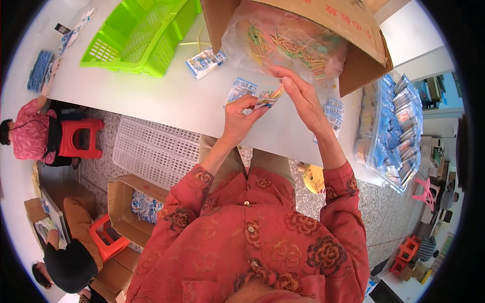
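Above the table's near edge my left hand (240, 116) is closed, its thumb and fingers pinching a small blue-and-white packet (265, 99). Thin coloured sticks (278, 92) stand out of the packet's upper end. My right hand (305, 101) is held beside it with fingers stretched out, its inner side at the tips of the sticks. Another blue-and-white packet (241, 89) lies just behind my left hand. More packets (333, 111) lie partly hidden under my right wrist. Farther back, a packet (206, 62) lies by the carton.
A tipped cardboard carton (366, 63) holds a clear bag of loose coloured sticks (288, 48). A green basket (126, 64) stands at the back left. At right, a clear container (371, 146) is full of packets. A white crate (151, 146) is below the table; two people sit at left.
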Action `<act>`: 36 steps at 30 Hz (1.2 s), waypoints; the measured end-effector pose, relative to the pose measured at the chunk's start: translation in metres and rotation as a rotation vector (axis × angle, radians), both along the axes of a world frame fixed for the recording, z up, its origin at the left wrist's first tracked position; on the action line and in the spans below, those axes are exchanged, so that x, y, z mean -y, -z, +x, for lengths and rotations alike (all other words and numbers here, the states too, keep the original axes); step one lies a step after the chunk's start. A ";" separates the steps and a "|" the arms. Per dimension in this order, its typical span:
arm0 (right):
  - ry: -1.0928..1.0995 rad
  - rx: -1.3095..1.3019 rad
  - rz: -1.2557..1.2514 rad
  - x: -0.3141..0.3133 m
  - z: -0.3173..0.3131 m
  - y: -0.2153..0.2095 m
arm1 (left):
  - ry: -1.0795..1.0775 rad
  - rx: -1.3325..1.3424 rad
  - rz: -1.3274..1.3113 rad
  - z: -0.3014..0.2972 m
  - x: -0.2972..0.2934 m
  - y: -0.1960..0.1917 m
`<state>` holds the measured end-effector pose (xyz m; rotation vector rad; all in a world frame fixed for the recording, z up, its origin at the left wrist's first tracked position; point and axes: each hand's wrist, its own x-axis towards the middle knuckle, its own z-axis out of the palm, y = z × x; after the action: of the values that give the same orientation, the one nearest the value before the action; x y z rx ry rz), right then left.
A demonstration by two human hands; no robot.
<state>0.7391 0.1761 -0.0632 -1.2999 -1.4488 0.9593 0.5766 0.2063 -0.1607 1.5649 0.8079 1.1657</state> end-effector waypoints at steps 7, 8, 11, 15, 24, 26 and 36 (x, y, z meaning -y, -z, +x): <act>-0.093 0.059 0.057 0.002 0.005 0.004 | 0.081 0.026 -0.093 -0.004 0.006 -0.009; -0.101 0.096 0.052 0.000 0.004 0.003 | 0.073 0.024 -0.087 -0.005 0.007 -0.008; -0.035 0.131 0.046 0.003 0.002 -0.004 | 0.076 0.102 -0.170 -0.007 0.010 -0.005; 0.013 0.164 0.081 0.008 0.001 -0.007 | 0.080 0.123 -0.154 -0.012 0.012 -0.006; 0.002 -0.109 0.183 0.013 0.002 -0.030 | 0.057 0.093 -0.073 -0.018 0.017 -0.004; 0.197 -0.225 0.259 0.022 0.011 -0.046 | 0.061 0.062 -0.043 -0.017 0.018 -0.004; 0.131 0.109 0.036 0.044 0.013 -0.024 | 0.113 0.043 -0.074 -0.018 0.025 -0.013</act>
<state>0.7525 0.1319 -0.0395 -1.4212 -1.4370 0.7831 0.5590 0.1814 -0.1482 1.4998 0.7172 1.0726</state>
